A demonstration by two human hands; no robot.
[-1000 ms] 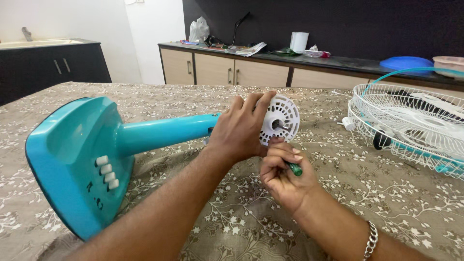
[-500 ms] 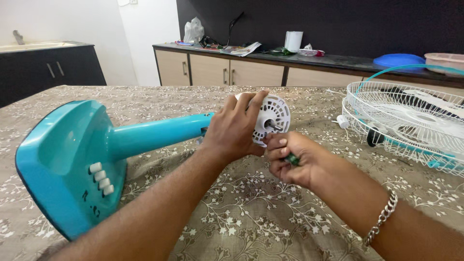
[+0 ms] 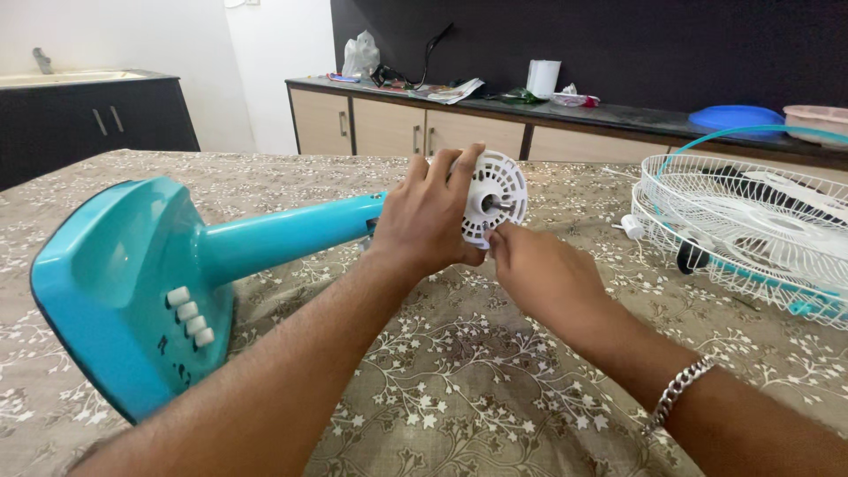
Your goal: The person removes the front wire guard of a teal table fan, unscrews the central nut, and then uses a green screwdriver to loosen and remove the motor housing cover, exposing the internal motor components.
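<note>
A teal table fan lies on its side, its base [image 3: 115, 283] with white push buttons at the left and its stem [image 3: 283, 234] pointing right. My left hand [image 3: 428, 225] grips the fan's head behind the white vented motor housing [image 3: 496, 199], whose metal shaft faces me. My right hand [image 3: 539, 274] is curled at the housing's lower edge with its back towards the camera. The green-handled screwdriver seen in it earlier is hidden under the hand.
White wire fan guards with a teal rim and the blade [image 3: 751, 221] lie at the right, with a white plug [image 3: 632, 226] beside them. The table wears a floral brown cloth [image 3: 459, 380]. A cluttered counter with cabinets [image 3: 548, 110] runs along the back wall.
My right hand has rolled over and moved up against the housing's lower edge, so the green screwdriver handle no longer shows. My left hand keeps its hold on the fan head.
</note>
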